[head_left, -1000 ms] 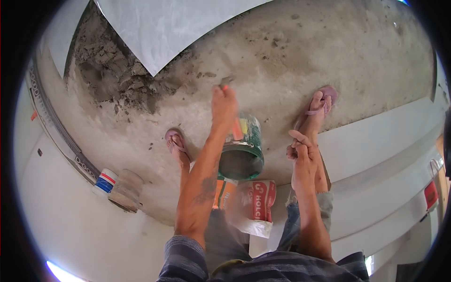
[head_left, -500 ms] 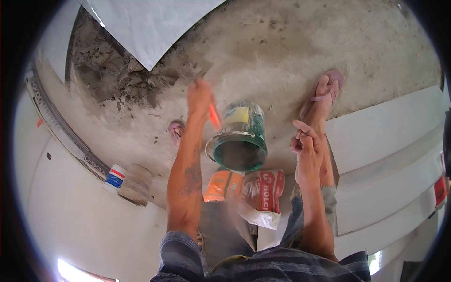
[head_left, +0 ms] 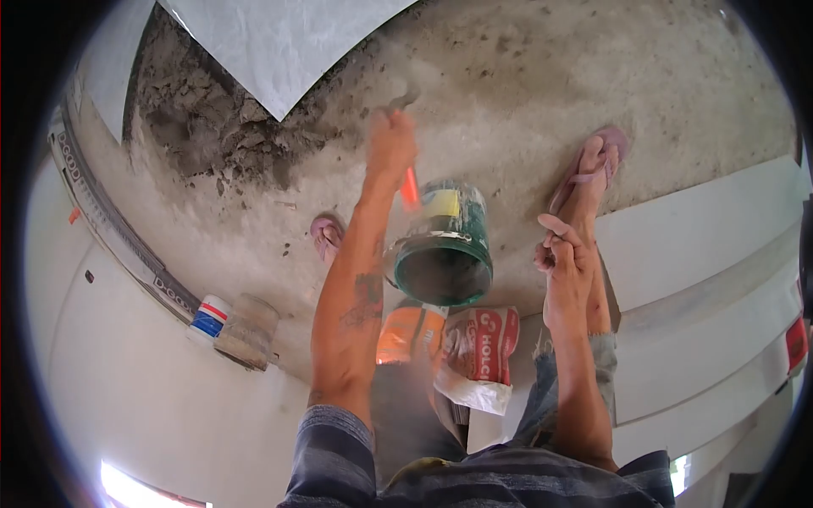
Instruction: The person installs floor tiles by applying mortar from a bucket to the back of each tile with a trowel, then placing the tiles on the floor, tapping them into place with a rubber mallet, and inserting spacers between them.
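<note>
My left hand (head_left: 392, 151) is closed round an orange-handled trowel (head_left: 410, 190); its handle end sticks out below the fist, and its grey blade beyond the fingers is smeared by motion. Close by on the right, a green bucket (head_left: 467, 222) with a yellow label and dried splashes tilts its dark mouth towards me. The bucket's inside is too dark to make out. My right hand (head_left: 562, 261) is held in front of my right leg, one finger stretched out and others bent, with nothing in it.
A heap of grey mortar (head_left: 220, 127) lies at upper left under a white sheet's corner (head_left: 279, 76). An orange bag (head_left: 410, 332) and a red-and-white Holcim bag (head_left: 483, 347) stand near me. A white-and-blue tub (head_left: 209, 317) is by the left wall; white panels (head_left: 686, 245) lie right.
My left hand has moved up and a little right with the trowel, away from the bucket's mouth. The right hand keeps its pose. The whole view has shifted slightly.
</note>
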Available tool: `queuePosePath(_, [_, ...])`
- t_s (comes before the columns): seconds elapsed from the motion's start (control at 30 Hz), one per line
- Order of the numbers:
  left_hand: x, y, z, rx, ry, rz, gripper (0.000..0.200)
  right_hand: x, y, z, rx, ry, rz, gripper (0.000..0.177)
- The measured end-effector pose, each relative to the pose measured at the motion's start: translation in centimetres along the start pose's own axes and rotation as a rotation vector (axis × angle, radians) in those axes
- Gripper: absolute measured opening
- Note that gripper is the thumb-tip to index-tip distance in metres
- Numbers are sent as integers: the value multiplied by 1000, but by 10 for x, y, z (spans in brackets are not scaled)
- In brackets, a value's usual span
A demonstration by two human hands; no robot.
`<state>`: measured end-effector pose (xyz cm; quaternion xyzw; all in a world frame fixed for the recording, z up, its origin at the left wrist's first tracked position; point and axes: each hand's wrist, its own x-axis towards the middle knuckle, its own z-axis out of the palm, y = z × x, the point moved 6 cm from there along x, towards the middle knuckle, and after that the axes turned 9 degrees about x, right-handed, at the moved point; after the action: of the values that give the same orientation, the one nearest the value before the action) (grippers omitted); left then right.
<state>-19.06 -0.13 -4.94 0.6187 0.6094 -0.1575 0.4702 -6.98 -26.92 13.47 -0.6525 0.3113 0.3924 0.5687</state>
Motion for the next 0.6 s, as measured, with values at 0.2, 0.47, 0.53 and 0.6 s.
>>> queuePosePath(0.2, [-75, -52, -83, -395, 12, -463, 19, 1, -3, -5, 58, -22, 29, 28])
queuePosePath(0.47, [-100, 91, -41, -96, -218, -162, 22, 2, -20, -17, 107, -2, 60, 28])
queuePosePath(0.53, [-97, 113, -17, -193, -280, -190, 24, 5, -25, -20, 187, -16, 49, 28])
queuePosePath(0.6, [-90, 136, 8, -293, -358, -248, 25, 7, -34, -24, 228, -8, 49, 29])
